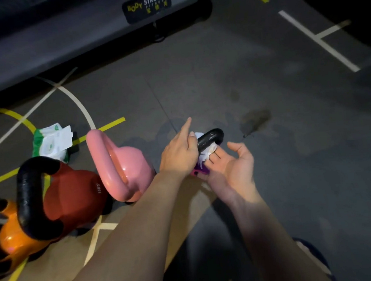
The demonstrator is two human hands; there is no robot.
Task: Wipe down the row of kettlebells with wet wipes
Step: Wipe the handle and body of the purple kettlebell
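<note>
Several kettlebells stand in a row on the gym floor: an orange one (9,241) at the far left, a red one (72,195) with a black handle, a pink one (124,168), and a purple one (199,172) mostly hidden behind my hands. A white wet wipe (207,153) is bunched around the purple kettlebell's black handle (211,137). My left hand (179,154) holds the wipe against the handle with its thumb, index finger pointing outward. My right hand (233,165) lies palm up and relaxed, with its fingertips touching the wipe under the handle.
A green and white wet wipes pack (52,143) lies on the floor behind the red and pink kettlebells, its lid flipped up. A machine base labelled BODY STRONG (147,4) runs along the top left. Damp patches (254,120) mark the floor to the right. A shoe (313,257) shows at bottom right.
</note>
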